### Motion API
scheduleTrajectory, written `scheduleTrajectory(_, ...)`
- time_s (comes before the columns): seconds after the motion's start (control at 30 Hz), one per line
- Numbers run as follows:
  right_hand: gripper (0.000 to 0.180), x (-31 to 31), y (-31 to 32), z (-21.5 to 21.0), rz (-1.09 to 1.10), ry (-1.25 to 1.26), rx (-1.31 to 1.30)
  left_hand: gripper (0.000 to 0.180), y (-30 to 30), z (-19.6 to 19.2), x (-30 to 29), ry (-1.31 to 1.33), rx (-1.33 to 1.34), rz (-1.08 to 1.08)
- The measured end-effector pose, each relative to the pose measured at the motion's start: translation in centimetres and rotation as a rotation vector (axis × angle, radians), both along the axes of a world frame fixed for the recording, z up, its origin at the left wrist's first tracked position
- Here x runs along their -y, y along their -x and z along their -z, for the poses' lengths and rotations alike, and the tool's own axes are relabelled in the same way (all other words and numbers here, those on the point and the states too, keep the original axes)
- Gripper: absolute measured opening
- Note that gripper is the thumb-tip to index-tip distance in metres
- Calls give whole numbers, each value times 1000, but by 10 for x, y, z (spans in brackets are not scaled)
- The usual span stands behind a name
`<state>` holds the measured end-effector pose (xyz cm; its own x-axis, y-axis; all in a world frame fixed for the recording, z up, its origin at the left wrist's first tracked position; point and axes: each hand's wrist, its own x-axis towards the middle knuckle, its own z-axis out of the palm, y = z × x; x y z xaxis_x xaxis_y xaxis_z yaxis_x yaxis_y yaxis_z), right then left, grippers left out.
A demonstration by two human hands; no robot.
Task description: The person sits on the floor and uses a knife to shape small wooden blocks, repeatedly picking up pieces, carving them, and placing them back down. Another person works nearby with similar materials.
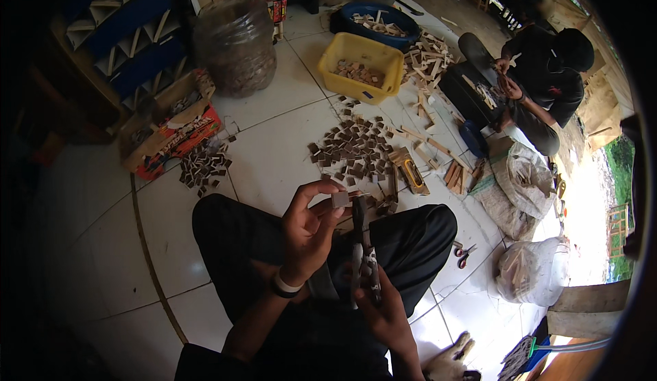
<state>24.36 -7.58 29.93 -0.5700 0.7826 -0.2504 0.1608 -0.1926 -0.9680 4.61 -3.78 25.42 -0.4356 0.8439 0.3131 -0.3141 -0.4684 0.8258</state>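
Note:
Between the thumb and fingers of my left hand (306, 230) is a small square brown-grey piece (340, 199), held up above my crossed legs. My right hand (387, 316) is wrapped round the handles of dark pliers (360, 234), whose grips look patched with white. The jaws point away from me, just right of the square piece. A thin, pale wire-like bit shows by the jaws; whether they grip it I cannot tell. Beyond my hands many similar square pieces (352, 145) lie loose on the white tiled floor, and a smaller heap (205, 165) lies to the left.
A red-orange carton (171, 138) stands left, near a large clear plastic bag (236, 49). Farther off are a yellow tub (327, 66) and a blue basin (342, 28). Scissors (465, 255) and sacks (513, 189) lie right. Another person (547, 73) sits working at far right; an animal (448, 360) lies near right.

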Motion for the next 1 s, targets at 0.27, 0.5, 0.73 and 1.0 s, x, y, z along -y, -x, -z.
scheduleTrajectory(0.27, 46, 4, 3, -8, -16, -1, -2, 28, 4, 5, 4, -54, -21, -35)
scheduleTrajectory(0.5, 47, 6, 8, -13, -14, -3, 7, 27, 7, 4, 6, -91, -49, -83)
scheduleTrajectory(0.73, 60, 5, 9, -12, -71, -77, 62, 28, 10, 4, 11, -123, 21, -80)
scheduleTrajectory(1.0, 61, 9, 16, -11, -47, -115, 80, 27, 12, 6, 13, -104, 21, -93)
